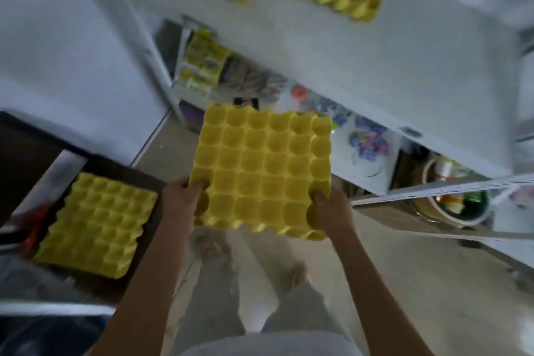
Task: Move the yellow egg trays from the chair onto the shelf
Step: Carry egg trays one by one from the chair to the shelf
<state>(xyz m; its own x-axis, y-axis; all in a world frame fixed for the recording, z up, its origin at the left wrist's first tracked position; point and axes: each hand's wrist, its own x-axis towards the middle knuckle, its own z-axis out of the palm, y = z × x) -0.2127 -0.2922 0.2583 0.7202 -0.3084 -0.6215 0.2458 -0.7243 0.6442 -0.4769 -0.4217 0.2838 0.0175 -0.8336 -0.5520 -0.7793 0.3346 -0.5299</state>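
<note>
Hands, left hand (180, 196) and right hand (332, 208), gripped a yellow moulded-pulp egg tray (263, 165) below the white shelf (361, 66); no writing was legible.

You are looking at a dim, flat, cool-toned picture with soft light and no hard shadows. Motion blur smears most of it: the 2 yellow moulded egg trays on the white shelf top (332, 46) at the upper edge streak badly, and the yellow tray on the dark chair seat (96, 222) is soft. The yellow tray held at centre (263, 167) is the sharpest. Wide-angle distortion bends the shelf edges. A pale glare shows on the floor at the lower right (514, 329).
</note>
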